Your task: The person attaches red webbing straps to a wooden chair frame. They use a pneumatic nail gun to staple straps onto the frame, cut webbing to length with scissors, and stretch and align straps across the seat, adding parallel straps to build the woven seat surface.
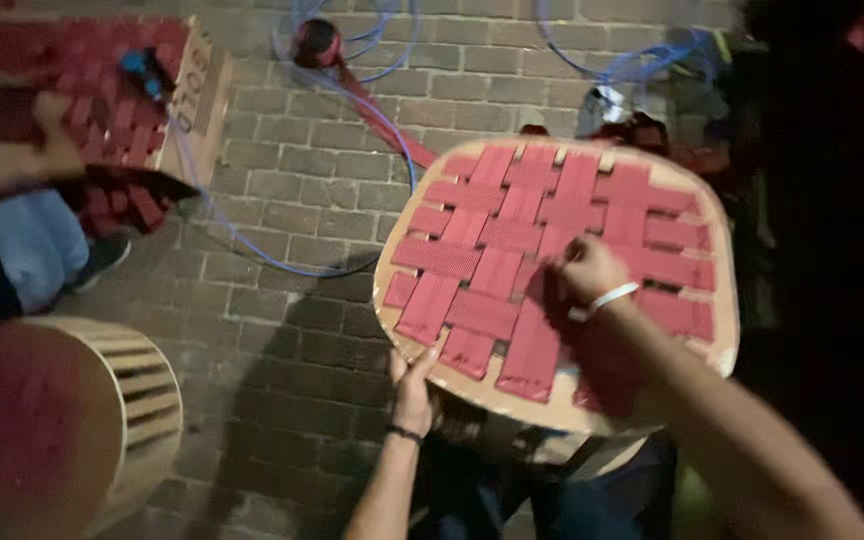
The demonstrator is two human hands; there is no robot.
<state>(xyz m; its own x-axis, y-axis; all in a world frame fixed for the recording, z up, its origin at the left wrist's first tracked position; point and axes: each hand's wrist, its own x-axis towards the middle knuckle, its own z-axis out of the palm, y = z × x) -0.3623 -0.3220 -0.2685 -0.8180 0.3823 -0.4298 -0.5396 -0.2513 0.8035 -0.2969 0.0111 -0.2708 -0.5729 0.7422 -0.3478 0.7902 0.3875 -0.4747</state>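
Brick paving (282, 200) (rough) under woven red webbing (512, 250)

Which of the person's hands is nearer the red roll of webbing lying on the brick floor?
Left. The left hand grips the seat frame's near-left edge, below the roll; the right hand rests mid-frame on the woven red straps, farther right.

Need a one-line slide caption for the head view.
Left hand steadies a wooden seat frame while the right hand pulls red woven webbing.
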